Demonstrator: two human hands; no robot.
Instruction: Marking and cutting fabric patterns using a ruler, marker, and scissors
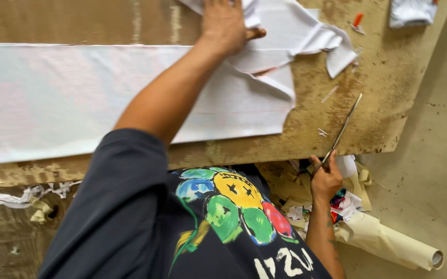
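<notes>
A: What's taking up the most room here?

B: The worn wooden table point(378, 103) is filling most of the view, and a long white fabric sheet point(78, 98) is lying flat across it, reaching from the left edge to a ragged cut end near the middle.

A: And above that end?

B: A bunch of loose white fabric pieces point(306, 36) is sitting crumpled on the sheet's upper right corner. The left hand point(226, 23) is pressing down there, fingers curled and gripping the fabric pieces, thumb sticking out to the right.

A: What's lying below the table edge?

B: A cream paper roll point(389, 240) is lying on the floor, with a heap of paper scraps point(285, 188) just beside it.

A: The other hand?

B: The right hand point(326, 178) is hanging at the table's near edge, closed around the handles of long scissors point(343, 128), whose blades are pointing up and away over the tabletop, well apart from the sheet.

A: Anything smaller?

B: A small orange-tipped tool point(357, 22) is resting near the far edge
</notes>
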